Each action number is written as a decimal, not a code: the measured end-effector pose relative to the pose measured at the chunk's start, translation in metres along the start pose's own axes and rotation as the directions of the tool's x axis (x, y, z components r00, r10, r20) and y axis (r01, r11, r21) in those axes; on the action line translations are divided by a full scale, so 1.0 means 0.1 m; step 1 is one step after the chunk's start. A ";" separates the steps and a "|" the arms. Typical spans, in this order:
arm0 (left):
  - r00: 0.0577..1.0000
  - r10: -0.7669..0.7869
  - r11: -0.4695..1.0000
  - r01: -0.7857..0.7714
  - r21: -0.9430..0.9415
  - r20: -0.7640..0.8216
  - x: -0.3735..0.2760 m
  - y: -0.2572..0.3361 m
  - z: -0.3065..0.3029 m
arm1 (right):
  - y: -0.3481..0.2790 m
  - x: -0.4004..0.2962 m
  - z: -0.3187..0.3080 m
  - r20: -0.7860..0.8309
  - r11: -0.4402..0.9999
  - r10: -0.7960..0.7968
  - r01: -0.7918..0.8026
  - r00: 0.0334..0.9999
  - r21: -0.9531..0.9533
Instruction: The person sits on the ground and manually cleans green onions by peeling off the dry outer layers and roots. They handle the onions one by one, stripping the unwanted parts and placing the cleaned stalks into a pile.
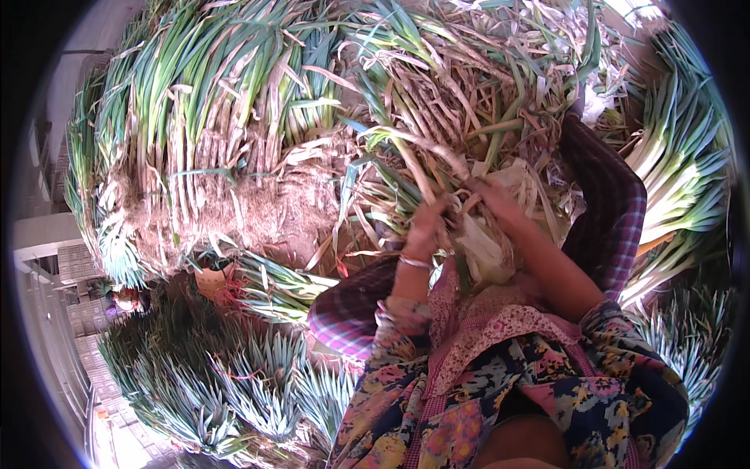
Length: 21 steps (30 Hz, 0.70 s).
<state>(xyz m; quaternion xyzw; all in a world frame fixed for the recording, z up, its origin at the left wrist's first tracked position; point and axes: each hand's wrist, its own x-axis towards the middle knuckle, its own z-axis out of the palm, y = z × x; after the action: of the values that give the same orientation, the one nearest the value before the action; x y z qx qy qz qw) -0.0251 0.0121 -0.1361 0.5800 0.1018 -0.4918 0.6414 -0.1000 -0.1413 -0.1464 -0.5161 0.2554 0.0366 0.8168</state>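
Observation:
My left hand [426, 225], with a band at the wrist, closes around the lower end of a welsh onion stalk [415, 170] in front of my lap. Close beside it, my right hand [495, 199] grips a second pale stalk [442, 151], blurred by motion. Dry husk leaves hang about the fingers and partly hide them. A pale peeled leaf sheath [483, 252] lies against my apron under the hands. Just beyond them spreads a heap of unpeeled onion stalks [433, 105] with brown, withered outer leaves.
A large stack of welsh onions [199, 129], roots towards me, fills the far left. Cleaned white-stemmed onions [682, 182] lie at the right. Bundles with green tops [246, 381] stand at the near left, by a few loose onions [281, 287] and red twine [231, 293].

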 end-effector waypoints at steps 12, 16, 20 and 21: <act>0.975 0.120 0.960 -0.163 0.229 0.189 -1.69 -0.36 -0.02 | -0.13 0.03 0.66 0.340 0.895 0.068 -0.208 0.938 0.395; 0.912 0.408 0.861 -0.373 0.345 -0.033 -2.41 -0.49 -0.40 | -0.66 -0.26 1.86 0.357 0.886 -0.100 -0.081 0.929 0.458; 0.646 0.671 0.731 -0.494 0.471 -0.363 -2.84 -0.64 -0.62 | -1.02 -0.97 2.80 0.625 0.894 -0.447 0.291 0.640 0.341; 0.519 0.783 0.577 -0.400 0.712 -0.343 -2.87 -0.70 -0.76 | -1.02 -1.10 3.01 0.687 0.858 -0.483 0.449 0.543 0.249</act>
<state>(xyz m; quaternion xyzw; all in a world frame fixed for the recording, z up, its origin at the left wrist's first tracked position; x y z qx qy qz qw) -0.1866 0.2342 -0.0033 0.8621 -0.0519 -0.0098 0.5040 -0.0481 0.0927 0.0891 -0.4889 -0.2367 0.0152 0.8395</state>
